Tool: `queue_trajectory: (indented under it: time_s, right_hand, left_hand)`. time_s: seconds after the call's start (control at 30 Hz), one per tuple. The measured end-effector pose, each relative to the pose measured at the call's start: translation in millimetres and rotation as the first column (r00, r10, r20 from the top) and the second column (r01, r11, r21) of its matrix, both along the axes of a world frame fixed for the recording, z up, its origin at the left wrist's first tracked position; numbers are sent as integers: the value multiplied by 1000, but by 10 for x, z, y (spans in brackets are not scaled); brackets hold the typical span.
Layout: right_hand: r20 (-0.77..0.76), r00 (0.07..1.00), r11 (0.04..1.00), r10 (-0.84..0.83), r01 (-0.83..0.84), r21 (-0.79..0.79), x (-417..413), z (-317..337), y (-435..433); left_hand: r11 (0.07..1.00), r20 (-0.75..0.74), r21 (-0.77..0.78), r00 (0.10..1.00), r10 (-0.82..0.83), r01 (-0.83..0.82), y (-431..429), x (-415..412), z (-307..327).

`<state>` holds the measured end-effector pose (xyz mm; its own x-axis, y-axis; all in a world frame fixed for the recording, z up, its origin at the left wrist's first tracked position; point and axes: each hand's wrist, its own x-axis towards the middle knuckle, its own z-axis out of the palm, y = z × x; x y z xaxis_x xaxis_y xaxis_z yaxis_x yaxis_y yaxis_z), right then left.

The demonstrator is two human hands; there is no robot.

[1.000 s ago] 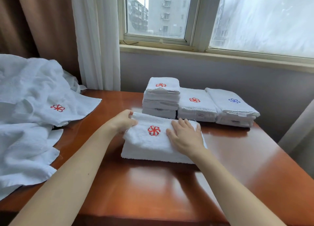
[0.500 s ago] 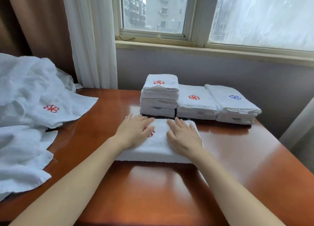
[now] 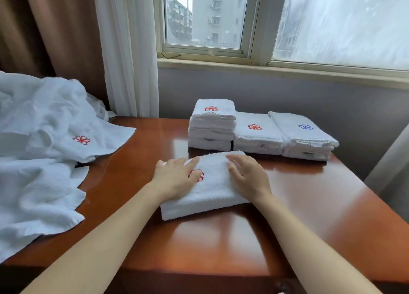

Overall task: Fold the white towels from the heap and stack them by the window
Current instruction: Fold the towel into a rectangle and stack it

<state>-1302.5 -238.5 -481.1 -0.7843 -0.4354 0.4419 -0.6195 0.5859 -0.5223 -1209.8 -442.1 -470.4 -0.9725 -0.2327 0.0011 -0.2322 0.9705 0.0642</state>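
Observation:
A folded white towel (image 3: 215, 184) with a red flower mark lies in the middle of the wooden table (image 3: 309, 216). My left hand (image 3: 177, 178) lies flat on its left half, partly covering the mark. My right hand (image 3: 249, 176) lies flat on its right half, fingers straight. Behind it, by the window wall, stand three stacks of folded towels: a taller left stack (image 3: 212, 125), a middle stack (image 3: 257, 134) and a right stack (image 3: 305, 136) with a blue mark. The heap of unfolded white towels (image 3: 37, 150) spreads over the table's left side.
A white sheer curtain (image 3: 128, 50) and a brown curtain (image 3: 55, 28) hang at the back left. The window sill (image 3: 276, 69) runs above the stacks. The table's right edge drops off beside a pale cloth surface (image 3: 389, 167).
My left hand has come from the towel's left edge onto its top, over the red mark. The towel has turned a little, with its near edge now slanting down to the left.

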Motion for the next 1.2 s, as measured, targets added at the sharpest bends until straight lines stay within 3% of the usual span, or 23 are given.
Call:
queue_trajectory:
  time_s: [0.1, 0.17, 0.27, 0.37, 0.47, 0.53, 0.67, 0.77, 0.93, 1.03, 1.13, 1.2]
  right_hand:
    - [-13, 998, 994, -60, 59, -89, 205, -37, 44]
    - [10, 998, 996, -70, 70, -62, 334, -80, 58]
    - [130, 986, 995, -102, 100, 19, 546, -105, 40]
    - [316, 944, 990, -96, 123, -67, 764, -44, 28]
    - [552, 834, 951, -22, 188, -246, 920, 47, 78]
    - [617, 785, 913, 47, 217, -346, 982, 99, 159]
    - [661, 746, 930, 83, 181, -321, 1015, 214, 340]
    - [686, 718, 937, 121, 145, -318, 1013, 249, 489]
    - [726, 682, 976, 93, 80, -201, 1029, 243, 661]
    - [728, 674, 971, 123, 68, -227, 1059, 218, 705]
    - [743, 645, 958, 178, 60, -282, 1125, 222, 695]
    - [721, 663, 952, 200, 44, -304, 1136, 228, 669]
  left_hand:
    - [994, 22, -54, 995, 98, -97, 114, 173, 6]
    - [986, 30, -69, 988, 154, -152, 194, 269, 31]
    - [970, 62, -58, 969, 239, -236, 340, 383, 85]
    - [961, 110, -44, 954, 278, -275, 471, 509, 138]
    - [970, 169, -43, 956, 242, -238, 531, 672, 240]
    - [988, 200, -50, 968, 153, -145, 545, 763, 294]
    - [978, 204, 187, 978, 50, -89, 527, 858, 393]
    - [876, 206, 466, 978, 26, -121, 537, 910, 394]
    - [719, 198, 687, 979, -43, -107, 584, 933, 341]
    - [482, 182, 863, 983, -14, -153, 623, 935, 282]
    - [332, 159, 933, 987, -33, -140, 610, 986, 260]
    - [285, 153, 948, 988, -24, -140, 582, 1007, 264]
